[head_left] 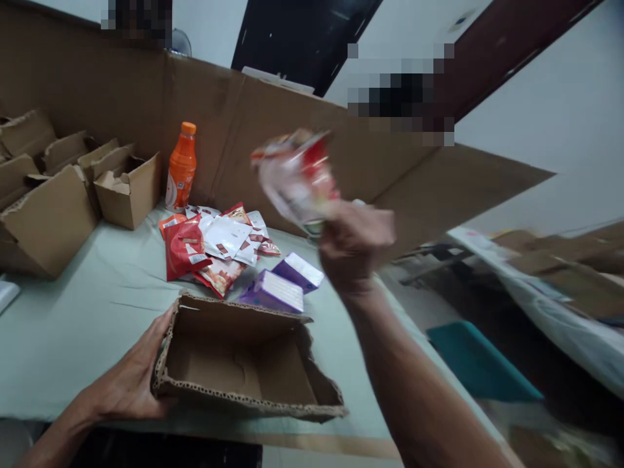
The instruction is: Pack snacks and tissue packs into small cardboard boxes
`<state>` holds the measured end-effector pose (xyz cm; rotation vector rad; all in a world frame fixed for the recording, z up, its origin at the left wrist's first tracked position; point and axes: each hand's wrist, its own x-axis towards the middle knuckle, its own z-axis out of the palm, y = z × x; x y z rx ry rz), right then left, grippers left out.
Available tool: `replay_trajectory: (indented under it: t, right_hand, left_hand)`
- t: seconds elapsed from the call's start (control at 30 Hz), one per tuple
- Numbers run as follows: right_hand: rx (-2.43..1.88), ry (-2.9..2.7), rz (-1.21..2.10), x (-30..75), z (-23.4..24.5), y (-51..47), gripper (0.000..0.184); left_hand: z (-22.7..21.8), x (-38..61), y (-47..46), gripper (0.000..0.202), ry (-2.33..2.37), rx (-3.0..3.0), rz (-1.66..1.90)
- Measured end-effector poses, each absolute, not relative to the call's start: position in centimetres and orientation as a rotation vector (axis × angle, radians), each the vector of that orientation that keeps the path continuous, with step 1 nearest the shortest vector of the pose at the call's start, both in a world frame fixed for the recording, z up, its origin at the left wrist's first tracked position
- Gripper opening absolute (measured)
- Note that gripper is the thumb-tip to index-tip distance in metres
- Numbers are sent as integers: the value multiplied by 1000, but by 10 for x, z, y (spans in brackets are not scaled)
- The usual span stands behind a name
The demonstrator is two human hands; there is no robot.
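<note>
My left hand [134, 374] grips the left end of a cut-down cardboard box [253, 406], its opening tilted towards me and its inside bare. Raised above the table on the right, my right hand [358, 240] is closed on a snack packet [305, 175], red and whitish, blurred by motion. Beyond the box lies a pile of red, orange and white packets [227, 237]. Two purple-and-white boxes [280, 292] sit just behind the cardboard box's far edge.
An orange bottle [182, 169] stands upright behind the pile. Several open cardboard boxes [53, 221] crowd the left side. A tall cardboard wall [205, 123] borders the table [112, 344] at the back. To the right are a teal stool [482, 361] and another table with cardboard.
</note>
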<state>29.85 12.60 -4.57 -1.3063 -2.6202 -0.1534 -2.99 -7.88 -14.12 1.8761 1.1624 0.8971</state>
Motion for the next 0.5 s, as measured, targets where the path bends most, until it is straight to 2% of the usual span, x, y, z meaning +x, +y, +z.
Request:
replay_trajectory:
  t: [0.17,0.27,0.37,0.5]
  right_hand:
    - [-1366,-2698,3,257,-93,164,30]
    - [-1315,-2687,63,263,-100,161,34]
    - [-1265,-2577,100,282,-95,151,37]
    - [-1143,-2365,253,305,-97,125,32]
  left_hand:
    - [-138,-32,-84,118,1117,1865,879]
    - [-137,-44,-90,121,1165,1836,942]
    - [-136,-71,-102,121,1417,1750,1012]
    - [-128,-112,-109,106,1855,1559,1140]
